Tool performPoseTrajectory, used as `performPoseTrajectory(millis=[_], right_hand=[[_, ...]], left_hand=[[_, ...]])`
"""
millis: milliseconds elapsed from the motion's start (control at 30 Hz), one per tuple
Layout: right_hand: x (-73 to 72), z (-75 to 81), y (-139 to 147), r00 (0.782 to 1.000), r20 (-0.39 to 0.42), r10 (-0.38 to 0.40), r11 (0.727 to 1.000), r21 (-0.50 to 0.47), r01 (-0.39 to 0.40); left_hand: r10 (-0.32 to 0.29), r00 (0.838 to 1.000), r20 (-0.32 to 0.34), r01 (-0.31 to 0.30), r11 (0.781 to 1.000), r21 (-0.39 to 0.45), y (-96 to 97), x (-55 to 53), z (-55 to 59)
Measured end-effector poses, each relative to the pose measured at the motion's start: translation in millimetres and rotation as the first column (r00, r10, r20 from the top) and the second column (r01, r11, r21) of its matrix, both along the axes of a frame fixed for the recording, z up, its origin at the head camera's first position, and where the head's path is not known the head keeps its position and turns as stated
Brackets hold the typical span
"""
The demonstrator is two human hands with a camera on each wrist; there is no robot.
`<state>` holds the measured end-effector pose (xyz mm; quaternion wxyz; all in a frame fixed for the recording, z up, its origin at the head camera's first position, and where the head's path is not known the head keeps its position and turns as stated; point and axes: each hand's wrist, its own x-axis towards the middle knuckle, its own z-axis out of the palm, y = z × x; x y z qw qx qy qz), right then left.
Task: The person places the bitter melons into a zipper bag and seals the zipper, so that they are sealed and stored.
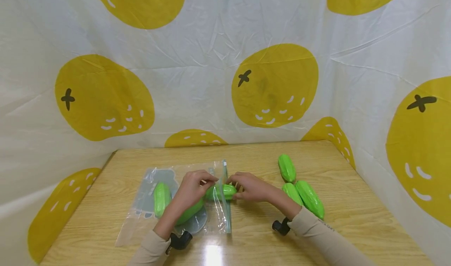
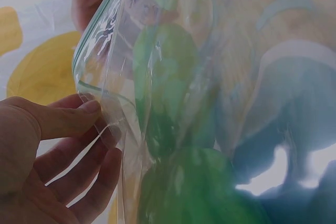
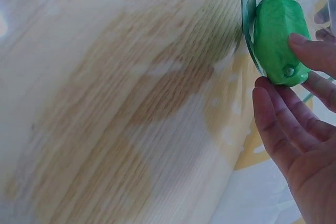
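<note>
A clear zip bag lies flat on the table with its mouth facing right. My left hand pinches the upper film at the mouth between thumb and forefinger; the left wrist view shows the lifted zip edge. At the opening, a green ridged toy cucumber sits partly inside the bag. My right hand holds its outer end, thumb on one side and fingers on the other. Deeper in the bag lie another green cucumber and a rounder green piece, partly hidden by my left hand and wrist.
Right of the bag, three loose green cucumbers lie on the wooden table: one at the back, one nearer, and one beside it, partly behind my right forearm. A fruit-printed curtain surrounds the table's back and sides.
</note>
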<state>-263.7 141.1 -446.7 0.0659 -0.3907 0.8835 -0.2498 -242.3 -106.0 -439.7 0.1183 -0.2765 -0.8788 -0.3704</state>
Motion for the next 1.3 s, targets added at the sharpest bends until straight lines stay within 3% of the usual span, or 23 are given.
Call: performPoseTrajectory(millis=[367,1133,1300], right_hand=[[-1.8,-5.4,-5,0.99,0.14,-0.031,0.991,-0.125,0.049],[-3.7,-9.0,-11,0.994,0.089,-0.058,0.988,-0.135,0.069],[-3.9,-10.7,-12,0.993,0.114,-0.036,0.988,-0.148,0.053]], left_hand=[[0.007,1.0,-0.001,-0.007,1.0,0.004,-1.7,-0.5,1.5],[0.005,1.0,0.002,-0.005,1.0,0.008,-3.0,-1.6,1.1],[0.004,1.0,0.008,-0.004,1.0,0.014,-3.4,-2.0,0.9]])
